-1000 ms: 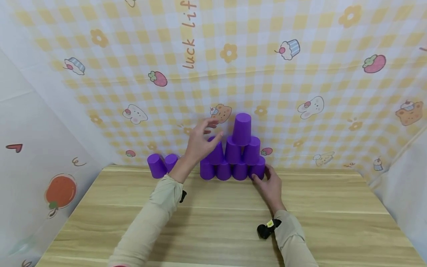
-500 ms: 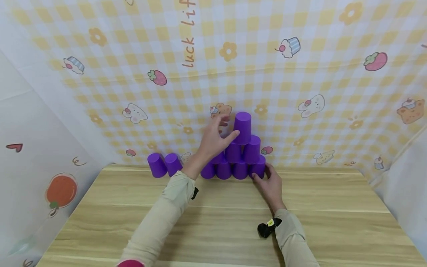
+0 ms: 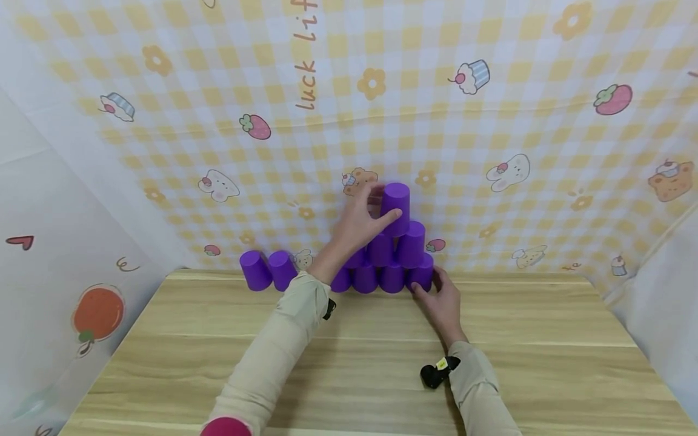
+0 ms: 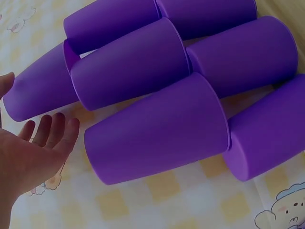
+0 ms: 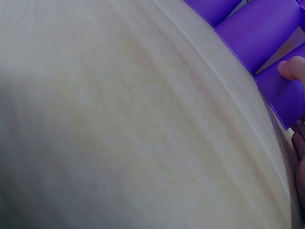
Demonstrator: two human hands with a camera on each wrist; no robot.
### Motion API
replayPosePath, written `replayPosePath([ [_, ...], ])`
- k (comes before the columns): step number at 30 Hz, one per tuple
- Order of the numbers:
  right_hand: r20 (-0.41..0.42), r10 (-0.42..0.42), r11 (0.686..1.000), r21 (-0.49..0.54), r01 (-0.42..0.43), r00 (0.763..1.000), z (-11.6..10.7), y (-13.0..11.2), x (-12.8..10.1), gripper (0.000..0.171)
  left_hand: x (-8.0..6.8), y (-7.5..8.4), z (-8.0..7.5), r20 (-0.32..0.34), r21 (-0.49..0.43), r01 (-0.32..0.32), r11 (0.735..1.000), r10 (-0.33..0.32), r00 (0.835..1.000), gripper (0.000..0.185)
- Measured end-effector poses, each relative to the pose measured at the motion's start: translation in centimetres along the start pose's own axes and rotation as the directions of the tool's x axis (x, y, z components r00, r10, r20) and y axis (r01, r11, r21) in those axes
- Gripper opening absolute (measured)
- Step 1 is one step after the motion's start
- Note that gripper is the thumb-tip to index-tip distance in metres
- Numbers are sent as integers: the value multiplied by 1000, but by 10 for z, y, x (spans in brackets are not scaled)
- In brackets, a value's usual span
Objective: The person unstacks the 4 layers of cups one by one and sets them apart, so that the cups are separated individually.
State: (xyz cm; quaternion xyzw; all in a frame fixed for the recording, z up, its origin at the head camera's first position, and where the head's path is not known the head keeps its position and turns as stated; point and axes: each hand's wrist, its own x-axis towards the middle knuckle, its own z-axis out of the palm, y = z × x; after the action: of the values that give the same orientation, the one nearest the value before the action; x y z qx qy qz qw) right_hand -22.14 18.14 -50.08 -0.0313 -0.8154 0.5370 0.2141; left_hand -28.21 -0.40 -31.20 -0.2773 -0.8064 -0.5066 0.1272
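Upside-down purple cups form a pyramid at the back of the table. At its peak, one purple cup (image 3: 395, 209) straddles two cups of the middle row. My left hand (image 3: 357, 223) is around this top cup from the left, thumb in front and fingers behind; in the left wrist view a gap shows between the fingers (image 4: 57, 129) and the cup. My right hand (image 3: 444, 303) holds the rightmost bottom cup (image 3: 422, 269), its thumb on the front and other fingers at the far side. The left hand and forearm partly hide the pyramid's left side.
Two more upside-down purple cups, an outer cup (image 3: 255, 270) and an inner cup (image 3: 281, 270), stand left of the pyramid. A checked cloth (image 3: 327, 145) hangs behind the wooden table (image 3: 371, 363). A round red thing (image 3: 226, 427) shows at the bottom edge.
My left hand has moved right, from beside the middle row to around the top cup. My right hand stays on the bottom cup, and the pyramid has not moved.
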Motion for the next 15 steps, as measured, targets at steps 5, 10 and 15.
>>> replayPosePath([
  [5, 3, 0, 1000, -3, 0, 1000, 0, 1, 0, 58, 1, 0, 4, 7, 1, -20, 1000, 20, 1000, 54],
  [10, 2, 2, 1000, 3, -2, 1000, 0, 1, 0, 58, 2, 1, 7, -3, 21, -19, 1000, 19, 1000, 54],
  [15, -2, -2, 1000, 12, 2, 1000, 1, 0, -1, 57, 2, 1, 9, -10, 22, -39, 999, 39, 999, 52],
])
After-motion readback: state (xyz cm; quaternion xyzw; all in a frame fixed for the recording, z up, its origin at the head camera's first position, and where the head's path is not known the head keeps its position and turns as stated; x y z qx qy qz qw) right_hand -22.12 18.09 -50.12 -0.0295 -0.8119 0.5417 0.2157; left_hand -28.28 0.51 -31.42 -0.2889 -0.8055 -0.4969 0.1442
